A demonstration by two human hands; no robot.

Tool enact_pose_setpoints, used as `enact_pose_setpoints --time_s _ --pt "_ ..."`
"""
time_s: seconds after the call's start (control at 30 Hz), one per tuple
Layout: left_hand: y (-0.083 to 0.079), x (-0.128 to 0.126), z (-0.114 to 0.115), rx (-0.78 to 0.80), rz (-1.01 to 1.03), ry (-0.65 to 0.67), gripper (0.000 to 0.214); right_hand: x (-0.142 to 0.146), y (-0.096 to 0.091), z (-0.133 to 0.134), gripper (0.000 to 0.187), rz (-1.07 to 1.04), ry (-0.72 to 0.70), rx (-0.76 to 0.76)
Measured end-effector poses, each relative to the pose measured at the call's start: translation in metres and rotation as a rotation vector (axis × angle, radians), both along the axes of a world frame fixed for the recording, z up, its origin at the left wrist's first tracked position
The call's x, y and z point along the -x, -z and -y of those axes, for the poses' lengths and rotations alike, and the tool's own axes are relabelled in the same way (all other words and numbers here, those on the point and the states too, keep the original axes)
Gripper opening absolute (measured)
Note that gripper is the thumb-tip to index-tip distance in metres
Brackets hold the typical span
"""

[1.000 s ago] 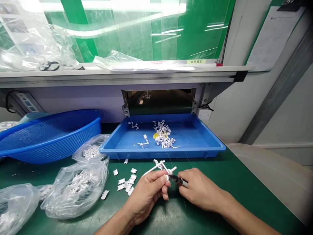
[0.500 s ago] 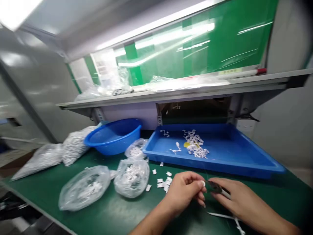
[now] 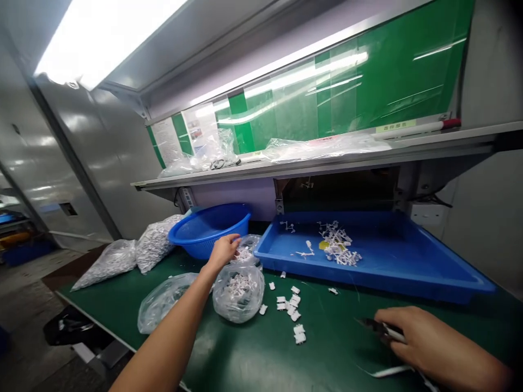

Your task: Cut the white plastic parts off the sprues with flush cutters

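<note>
My left hand [image 3: 223, 250] reaches out to the rim of the blue basket [image 3: 206, 227], over a small clear bag of white parts [image 3: 247, 251]; its fingers are curled, and what they hold, if anything, is hidden. My right hand [image 3: 412, 332] rests low on the green mat, closed round a dark-tipped cutting tool [image 3: 378, 326]. A thin white plastic runner [image 3: 390, 372] lies just in front of that hand. Loose small white pieces [image 3: 292, 310] lie between my hands.
A blue tray [image 3: 429, 277] with a heap of white sprues [image 3: 337, 244] sits under a shelf. Clear bags of white parts [image 3: 239, 288] lie left on the green mat [image 3: 253, 354], more at the far left [image 3: 153, 245]. The table edge drops off at left.
My left hand let go of the white sprue and swung left to the blue basket. More white pieces now lie on the mat. My view turned left and up.
</note>
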State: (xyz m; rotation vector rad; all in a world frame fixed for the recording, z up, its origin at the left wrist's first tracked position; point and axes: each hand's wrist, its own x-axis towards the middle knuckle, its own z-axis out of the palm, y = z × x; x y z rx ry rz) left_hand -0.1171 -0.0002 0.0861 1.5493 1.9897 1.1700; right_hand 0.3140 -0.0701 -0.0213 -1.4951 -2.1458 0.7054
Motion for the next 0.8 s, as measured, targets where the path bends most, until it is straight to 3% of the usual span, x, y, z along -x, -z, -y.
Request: enact_pose_setpoints --time_s 0.07,0.13,0.17,0.23,0.3,0.37,0.43,0.53,0.6,0.7,0.8 --pt "0.009 -0.019 -0.003 -0.066 -0.045 -0.021 0.037 -0.003 -0.019 0.001 0.012 0.012 -0.085 0.122" --pt "0.021 -0.049 0.003 -0.129 -0.073 0.041 0.038 -0.012 -0.038 0.0 0.018 -0.017 -0.07 0.137" --pt "0.027 -0.066 0.007 -0.146 -0.094 0.117 0.037 -0.018 -0.046 -0.001 0.02 -0.032 -0.048 0.129" --pt "0.038 -0.102 0.017 -0.139 -0.206 0.389 0.032 -0.029 -0.056 -0.002 0.025 -0.029 -0.04 0.154" --pt "0.047 -0.137 0.026 -0.104 -0.301 0.687 0.026 -0.035 -0.058 -0.001 0.029 0.009 -0.06 0.2" --pt "0.054 -0.169 0.031 -0.072 -0.323 0.874 0.023 -0.034 -0.052 0.0 0.024 0.052 -0.08 0.21" --pt "0.062 -0.194 0.032 -0.052 -0.299 0.957 0.022 -0.029 -0.042 -0.001 0.014 0.067 -0.107 0.206" --pt "0.072 -0.217 0.035 0.002 -0.257 1.07 0.021 -0.021 -0.031 -0.007 0.015 -0.061 -0.142 0.272" --pt "0.079 -0.224 0.039 0.015 -0.234 1.088 0.021 -0.018 -0.029 -0.012 0.015 -0.225 -0.13 0.362" --pt "0.088 -0.225 0.043 -0.027 -0.215 0.998 0.022 -0.015 -0.03 -0.016 0.012 -0.431 -0.096 0.473" --pt "0.092 -0.219 0.043 -0.043 -0.145 0.887 0.022 -0.014 -0.028 -0.019 0.025 -0.684 -0.086 0.503"
